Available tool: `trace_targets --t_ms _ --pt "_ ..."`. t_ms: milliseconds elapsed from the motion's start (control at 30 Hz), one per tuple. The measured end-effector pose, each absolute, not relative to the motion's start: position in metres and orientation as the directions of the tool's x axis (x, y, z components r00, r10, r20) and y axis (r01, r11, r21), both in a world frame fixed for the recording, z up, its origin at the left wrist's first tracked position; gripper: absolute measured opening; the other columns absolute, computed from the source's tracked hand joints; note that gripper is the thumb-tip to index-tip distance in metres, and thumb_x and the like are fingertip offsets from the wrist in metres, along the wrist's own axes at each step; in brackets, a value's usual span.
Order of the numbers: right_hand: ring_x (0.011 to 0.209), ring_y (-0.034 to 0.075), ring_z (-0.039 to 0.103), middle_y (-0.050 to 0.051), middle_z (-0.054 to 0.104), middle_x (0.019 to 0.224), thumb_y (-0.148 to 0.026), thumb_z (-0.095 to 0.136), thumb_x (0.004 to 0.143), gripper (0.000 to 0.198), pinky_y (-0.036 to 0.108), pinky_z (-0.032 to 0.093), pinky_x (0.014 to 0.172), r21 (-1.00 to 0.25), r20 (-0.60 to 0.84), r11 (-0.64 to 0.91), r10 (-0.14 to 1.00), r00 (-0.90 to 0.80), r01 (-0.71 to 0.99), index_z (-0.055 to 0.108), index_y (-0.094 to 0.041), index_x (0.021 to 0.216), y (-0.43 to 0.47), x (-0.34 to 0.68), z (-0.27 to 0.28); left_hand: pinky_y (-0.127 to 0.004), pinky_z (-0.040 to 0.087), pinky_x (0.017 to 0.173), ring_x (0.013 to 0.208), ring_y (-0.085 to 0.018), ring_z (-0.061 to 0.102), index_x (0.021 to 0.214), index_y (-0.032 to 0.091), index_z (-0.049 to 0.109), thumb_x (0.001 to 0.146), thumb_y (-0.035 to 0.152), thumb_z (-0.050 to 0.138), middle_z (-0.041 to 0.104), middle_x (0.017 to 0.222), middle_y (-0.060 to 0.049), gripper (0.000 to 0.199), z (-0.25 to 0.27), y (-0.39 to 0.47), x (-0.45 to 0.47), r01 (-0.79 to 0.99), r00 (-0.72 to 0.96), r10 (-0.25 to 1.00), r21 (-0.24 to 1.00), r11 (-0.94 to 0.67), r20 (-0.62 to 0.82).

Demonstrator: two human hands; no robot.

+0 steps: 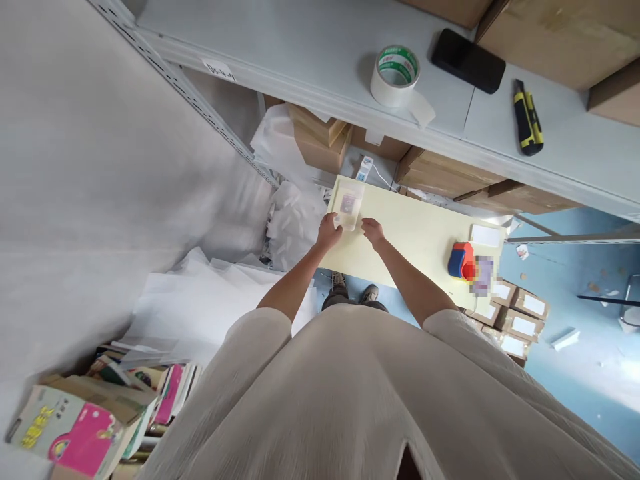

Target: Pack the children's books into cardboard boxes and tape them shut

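On a pale yellow table [400,230], a translucent packet [349,203] with a small pinkish printed patch lies near the far left corner. My left hand [330,231] is at the packet's near left corner, with thumb and fingers closed on its edge. Just beyond the packet's near right side is my right hand [373,231]. Its fingers are curled together, and whatever they may hold is too small to make out.
A tape roll [395,77], black case [469,60] and utility knife [527,119] lie on the grey shelf [320,53] ahead. A red-and-blue tape dispenser [461,260] stands at the table's right. White foam sheets [200,293] and a box of books [95,427] are left; cartons [523,323] right.
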State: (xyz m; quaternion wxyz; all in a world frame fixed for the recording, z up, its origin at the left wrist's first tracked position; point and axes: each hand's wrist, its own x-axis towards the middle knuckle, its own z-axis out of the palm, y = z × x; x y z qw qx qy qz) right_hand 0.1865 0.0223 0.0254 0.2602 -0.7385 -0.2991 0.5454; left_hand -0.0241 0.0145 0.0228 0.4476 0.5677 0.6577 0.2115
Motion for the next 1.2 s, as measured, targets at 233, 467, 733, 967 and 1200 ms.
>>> trace_targets --t_ms 233,467,733,967,1200 --pt "0.096 0.022 0.070 0.004 0.078 0.102 -0.033 0.075 0.073 0.033 0.036 0.059 0.088 -0.735 -0.632 -0.654 0.757 0.169 0.180 0.080 -0.025 0.104 -0.014 0.217 0.059 -0.058 0.043 0.137 0.160 -0.041 0.054 0.156 0.017 0.060 0.095 0.019 0.062 0.057 0.169 -0.022 0.061 0.052 -0.036 -0.012 0.558 -0.024 0.936 0.772 0.304 -0.351" --pt "0.093 0.021 0.068 0.005 0.078 0.103 -0.030 0.074 0.071 0.030 0.034 0.055 0.083 -0.768 -0.610 -0.614 0.788 0.084 0.184 0.077 -0.025 0.100 -0.083 0.258 0.079 -0.057 0.044 0.136 0.160 -0.039 0.055 0.154 0.020 0.063 0.098 0.021 0.063 0.061 0.166 -0.020 0.056 0.072 -0.124 0.023 0.546 -0.118 0.948 0.778 0.310 -0.295" --pt "0.090 0.021 0.066 0.002 0.074 0.093 -0.034 0.073 0.071 0.028 0.033 0.053 0.080 -0.795 -0.577 -0.555 0.816 -0.023 0.247 0.074 -0.025 0.097 -0.161 0.275 0.094 -0.055 0.047 0.134 0.156 -0.038 0.060 0.152 0.021 0.066 0.098 0.022 0.066 0.064 0.163 -0.019 0.054 0.085 -0.236 0.049 0.577 -0.195 0.945 0.749 0.326 -0.262" --pt "0.088 0.021 0.068 0.000 0.074 0.088 -0.039 0.069 0.073 0.029 0.033 0.056 0.081 -0.830 -0.524 -0.449 0.831 -0.186 0.330 0.074 -0.024 0.097 -0.202 0.216 0.118 -0.059 0.044 0.136 0.155 -0.039 0.061 0.149 0.019 0.066 0.095 0.020 0.065 0.065 0.162 -0.020 0.054 0.114 -0.329 0.009 0.563 -0.383 0.900 0.720 0.406 -0.208" --pt "0.096 0.023 0.071 0.003 0.076 0.092 -0.031 0.067 0.076 0.024 0.033 0.056 0.085 -0.839 -0.516 -0.350 0.755 -0.404 0.417 0.072 -0.024 0.098 -0.261 0.107 0.134 -0.060 0.046 0.134 0.156 -0.038 0.058 0.146 0.020 0.066 0.097 0.018 0.061 0.065 0.159 -0.019 0.050 0.138 -0.436 -0.054 0.478 -0.598 0.783 0.709 0.519 -0.170"
